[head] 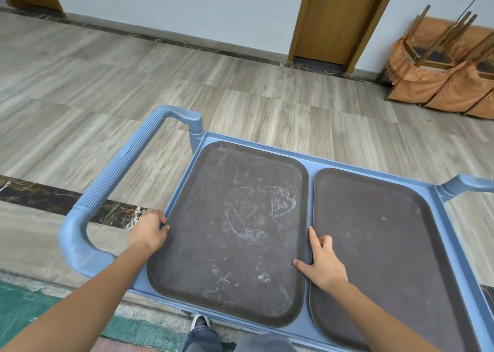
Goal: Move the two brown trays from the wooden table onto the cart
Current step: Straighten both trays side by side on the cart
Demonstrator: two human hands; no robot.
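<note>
Two dark brown trays lie flat side by side on the top shelf of a blue plastic cart (pixel 435 199). The left tray (pixel 230 231) is scuffed with pale marks; the right tray (pixel 385 250) is cleaner. My left hand (pixel 149 231) grips the left rim of the left tray, thumb on top. My right hand (pixel 320 263) rests at that tray's right rim, in the gap between the two trays, with thumb on the left tray and index finger stretched along the edge. The wooden table is out of view.
The cart's ribbed blue handle (pixel 117 170) curves round on the left; a second handle (pixel 470 183) shows at the right. Grey wood-look floor lies beyond. Stacked chairs with orange covers (pixel 443 65) stand at the back right beside a wooden door (pixel 336 17).
</note>
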